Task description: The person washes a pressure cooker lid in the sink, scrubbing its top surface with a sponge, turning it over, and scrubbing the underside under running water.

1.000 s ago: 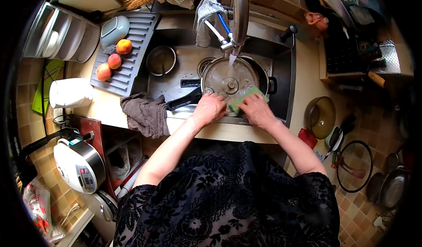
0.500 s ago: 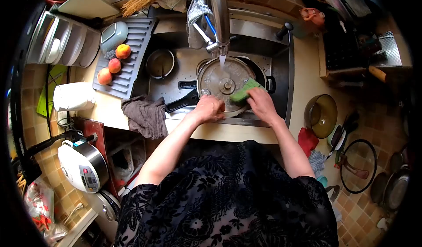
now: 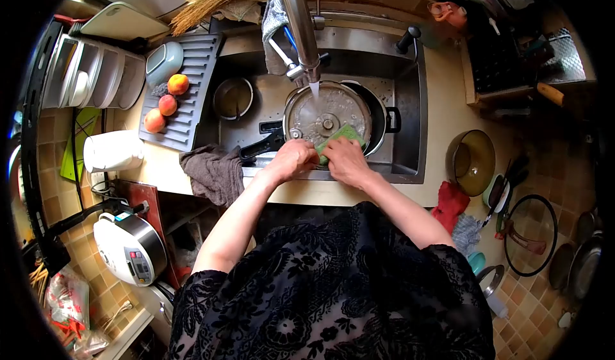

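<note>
A round metal lid (image 3: 328, 107) with a knob and a black handle (image 3: 262, 145) lies in the sink, partly over a pot (image 3: 378, 113). Water from the tap (image 3: 301, 33) falls onto the lid. My right hand (image 3: 346, 158) is closed on a green sponge (image 3: 349, 133), pressed to the lid's near edge. Beside it, my left hand (image 3: 295, 158) grips the lid's near-left rim, with its fingers curled.
A small pan (image 3: 233, 98) sits at the sink's left. Left of the sink are a grey drying rack (image 3: 195, 91) with peaches (image 3: 168, 105), and a brown cloth (image 3: 211, 174). To the right stands an amber bowl (image 3: 471, 163).
My right hand and the sponge have moved left along the lid's near edge, close to my left hand. The whole view has shifted slightly.
</note>
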Available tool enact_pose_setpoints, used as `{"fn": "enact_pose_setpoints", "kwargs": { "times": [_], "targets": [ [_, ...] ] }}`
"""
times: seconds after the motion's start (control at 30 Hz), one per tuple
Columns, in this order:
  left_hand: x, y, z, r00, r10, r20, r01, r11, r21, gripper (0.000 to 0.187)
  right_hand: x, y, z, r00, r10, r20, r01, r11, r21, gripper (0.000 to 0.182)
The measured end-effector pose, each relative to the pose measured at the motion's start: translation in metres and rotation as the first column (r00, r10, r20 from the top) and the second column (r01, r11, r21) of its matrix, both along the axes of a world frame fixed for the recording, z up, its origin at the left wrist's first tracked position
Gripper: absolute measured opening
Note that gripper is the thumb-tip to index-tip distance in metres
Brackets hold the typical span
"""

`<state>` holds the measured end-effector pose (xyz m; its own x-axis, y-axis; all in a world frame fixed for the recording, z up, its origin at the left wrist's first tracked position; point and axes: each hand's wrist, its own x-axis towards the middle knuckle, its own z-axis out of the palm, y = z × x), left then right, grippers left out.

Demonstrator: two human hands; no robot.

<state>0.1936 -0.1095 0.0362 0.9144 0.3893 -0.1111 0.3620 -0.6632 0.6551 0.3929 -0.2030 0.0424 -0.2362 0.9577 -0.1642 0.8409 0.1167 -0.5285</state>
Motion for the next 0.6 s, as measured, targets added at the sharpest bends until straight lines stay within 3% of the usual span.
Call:
{"fn": "enact_pose_setpoints", "kwargs": {
  "times": [0.1, 0.13, 0.23, 0.27, 0.37, 0.4, 0.43, 0.5, 0.57, 0.6],
  "targets": [
    [-0.001, 0.003, 0.005, 1.0, -0.029, 0.009, 0.029, 1.0, 0.013, 0.012, 0.03, 0.004, 0.016, 0.947, 0.211, 0.24, -0.213, 0.977, -0.017, 0.022],
    [-0.002, 0.003, 0.006, 1.0, -0.027, -0.001, 0.027, 0.999, 0.024, 0.013, 0.049, 0.004, 0.013, 0.919, 0.221, 0.325, -0.257, 0.964, 0.071, 0.019],
    [-0.003, 0.001, 0.001, 0.999, -0.025, -0.041, 0.028, 0.997, 0.065, 0.016, 0.083, 0.019, 0.018, 0.847, 0.313, 0.43, -0.374, 0.925, 0.062, 0.014],
    [-0.002, -0.001, 0.001, 0.998, -0.019, -0.056, 0.023, 0.997, 0.072, 0.015, 0.085, 0.022, 0.017, 0.821, 0.272, 0.501, -0.379, 0.917, 0.123, 0.014],
    [-0.002, -0.003, -0.001, 0.999, 0.007, -0.05, -0.004, 0.998, 0.063, 0.015, 0.065, 0.018, 0.003, 0.846, 0.146, 0.512, -0.247, 0.96, 0.134, 0.014],
    [-0.001, -0.002, 0.001, 0.999, 0.013, -0.048, -0.01, 0.999, 0.051, 0.014, 0.052, 0.01, -0.003, 0.912, 0.106, 0.397, -0.156, 0.983, 0.095, 0.014],
    [-0.002, -0.003, 0.002, 0.999, 0.019, -0.047, -0.017, 0.999, 0.039, 0.013, 0.042, 0.003, 0.001, 0.954, 0.145, 0.261, -0.169, 0.983, 0.071, 0.013],
    [-0.004, -0.004, 0.001, 1.0, 0.007, -0.001, -0.006, 0.998, 0.055, 0.015, 0.048, 0.003, -0.001, 0.947, 0.198, 0.253, -0.243, 0.957, 0.16, 0.013],
    [-0.004, -0.002, 0.0, 0.999, -0.01, 0.046, 0.007, 0.997, 0.079, 0.016, 0.068, 0.016, 0.005, 0.9, 0.283, 0.33, -0.322, 0.944, 0.067, 0.012],
    [-0.004, -0.003, 0.0, 1.0, -0.013, 0.027, 0.01, 0.996, 0.091, 0.016, 0.081, 0.026, -0.002, 0.834, 0.306, 0.459, -0.38, 0.922, 0.074, 0.009]
  ]
}}
